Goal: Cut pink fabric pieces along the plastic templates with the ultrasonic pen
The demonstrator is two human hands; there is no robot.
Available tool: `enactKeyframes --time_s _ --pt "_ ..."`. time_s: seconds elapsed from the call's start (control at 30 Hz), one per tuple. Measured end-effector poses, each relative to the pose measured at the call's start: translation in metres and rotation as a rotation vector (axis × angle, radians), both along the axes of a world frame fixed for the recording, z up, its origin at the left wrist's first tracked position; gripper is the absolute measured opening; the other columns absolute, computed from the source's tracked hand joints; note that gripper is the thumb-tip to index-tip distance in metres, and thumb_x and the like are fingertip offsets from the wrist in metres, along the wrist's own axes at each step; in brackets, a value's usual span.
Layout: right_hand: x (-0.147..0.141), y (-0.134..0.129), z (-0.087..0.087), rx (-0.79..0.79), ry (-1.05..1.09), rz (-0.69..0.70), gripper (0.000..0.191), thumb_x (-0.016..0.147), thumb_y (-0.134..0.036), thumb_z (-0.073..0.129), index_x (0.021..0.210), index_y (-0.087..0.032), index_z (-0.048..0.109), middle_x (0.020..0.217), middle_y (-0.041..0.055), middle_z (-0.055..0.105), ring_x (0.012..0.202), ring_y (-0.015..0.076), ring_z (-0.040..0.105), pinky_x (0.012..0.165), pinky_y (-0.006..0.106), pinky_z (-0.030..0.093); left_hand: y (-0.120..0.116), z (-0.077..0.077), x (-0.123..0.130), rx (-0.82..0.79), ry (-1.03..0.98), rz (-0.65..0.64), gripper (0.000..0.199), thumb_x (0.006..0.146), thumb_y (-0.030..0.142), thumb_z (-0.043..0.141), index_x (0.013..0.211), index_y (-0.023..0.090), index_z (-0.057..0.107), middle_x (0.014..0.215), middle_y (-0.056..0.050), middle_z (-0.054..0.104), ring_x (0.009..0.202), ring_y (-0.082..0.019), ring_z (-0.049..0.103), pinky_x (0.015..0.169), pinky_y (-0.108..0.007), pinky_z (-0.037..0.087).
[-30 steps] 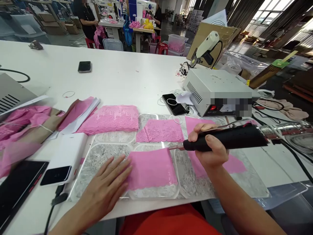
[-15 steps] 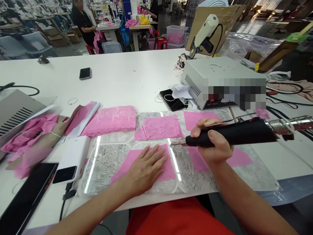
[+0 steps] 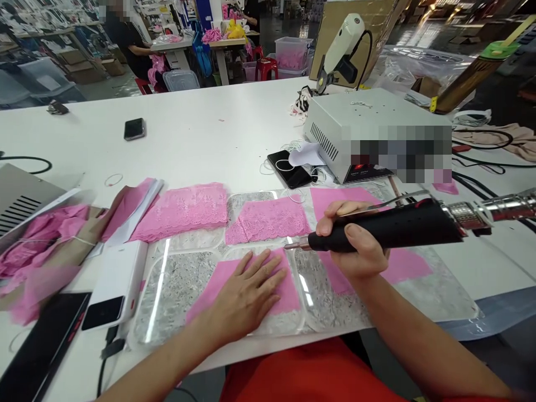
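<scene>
My left hand (image 3: 251, 290) lies flat with its fingers spread on a pink fabric piece (image 3: 288, 287), pressing it against a grey marbled mat (image 3: 180, 296). In my right hand (image 3: 355, 243) is a black handpiece (image 3: 402, 226) with a slim metal tip, held nearly level, fingers wrapped round its body and lever. The tip is at the top right corner of that fabric; whether it touches cannot be made out. Under the right hand lie more pink pieces (image 3: 406, 265). A lace piece (image 3: 272, 220) and a lace stack (image 3: 188, 209) lie behind the left hand.
A grey box (image 3: 377, 111) with cables stands at the back right, a black phone (image 3: 291, 170) beside it. On the left are bundled pink fabric (image 3: 54, 234), a white power bank (image 3: 119, 279) and a black flat device (image 3: 42, 340). A person (image 3: 129, 44) sits beyond the table.
The handpiece's tip has moved slightly left, to the fabric's corner. My left hand stays flat on the piece. The whole view has shifted a little.
</scene>
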State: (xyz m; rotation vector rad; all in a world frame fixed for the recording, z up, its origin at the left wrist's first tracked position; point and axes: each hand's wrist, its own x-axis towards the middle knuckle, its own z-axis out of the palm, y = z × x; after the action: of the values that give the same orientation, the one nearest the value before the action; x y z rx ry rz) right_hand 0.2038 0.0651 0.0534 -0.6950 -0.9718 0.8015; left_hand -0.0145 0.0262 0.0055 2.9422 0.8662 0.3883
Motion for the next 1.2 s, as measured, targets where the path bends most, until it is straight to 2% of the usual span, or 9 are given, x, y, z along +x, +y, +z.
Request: enactKeyframes --time_s 0.23,0.53,0.77,0.9,1.0,1.2 --pt "-0.004 -0.001 -0.002 0.023 -0.008 0.036 0.015 0.073 -0.031 0.063 0.083 -0.02 0.06 0.082 0.0008 0.06 0.053 0.012 0.057 0.051 0.031 0.048 0.0 -0.001 -0.001 -0.007 0.014 0.004 0.04 0.102 0.028 0.038 0.14 0.018 0.045 0.147 -0.007 0.046 0.142 -0.028 0.033 0.114 -0.051 0.031" --pt "-0.002 -0.002 -0.004 0.04 -0.077 0.052 0.009 0.078 -0.027 0.063 0.082 -0.02 0.057 0.08 -0.0002 0.06 0.056 0.0117 0.059 0.055 0.032 0.051 -0.001 0.001 0.0 0.0 0.012 0.0 0.04 0.102 0.028 0.038 0.14 0.017 0.045 0.148 -0.007 0.046 0.141 -0.028 0.035 0.113 -0.052 0.032" --pt "-0.004 0.0 -0.001 0.018 -0.041 0.049 0.012 0.075 -0.028 0.063 0.082 -0.021 0.057 0.08 0.0 0.06 0.055 0.012 0.058 0.051 0.031 0.051 0.001 0.002 -0.001 0.034 0.035 -0.008 0.04 0.103 0.029 0.036 0.14 0.018 0.045 0.148 -0.007 0.045 0.14 -0.028 0.036 0.115 -0.051 0.03" --pt "0.004 -0.003 0.003 0.032 0.017 0.064 0.013 0.071 -0.03 0.064 0.08 -0.02 0.061 0.077 0.0015 0.061 0.051 0.012 0.057 0.047 0.03 0.049 -0.008 0.015 -0.003 0.018 0.041 -0.001 0.042 0.102 0.034 0.04 0.14 0.017 0.045 0.15 -0.008 0.042 0.142 -0.029 0.033 0.116 -0.053 0.027" --pt "0.01 -0.007 0.004 0.032 0.012 0.135 0.013 0.071 -0.03 0.065 0.079 -0.02 0.063 0.076 0.0014 0.061 0.049 0.011 0.057 0.047 0.029 0.049 -0.021 0.023 -0.002 -0.013 0.035 -0.017 0.042 0.101 0.032 0.042 0.138 0.014 0.046 0.148 -0.009 0.045 0.142 -0.03 0.031 0.116 -0.053 0.026" --pt "0.012 -0.013 0.005 0.048 0.01 0.241 0.014 0.072 -0.028 0.067 0.083 -0.018 0.065 0.077 0.0022 0.061 0.05 0.0114 0.058 0.046 0.028 0.049 -0.04 0.014 0.01 -0.075 0.017 -0.046 0.043 0.101 0.034 0.042 0.139 0.015 0.045 0.146 -0.008 0.047 0.14 -0.027 0.037 0.116 -0.049 0.03"
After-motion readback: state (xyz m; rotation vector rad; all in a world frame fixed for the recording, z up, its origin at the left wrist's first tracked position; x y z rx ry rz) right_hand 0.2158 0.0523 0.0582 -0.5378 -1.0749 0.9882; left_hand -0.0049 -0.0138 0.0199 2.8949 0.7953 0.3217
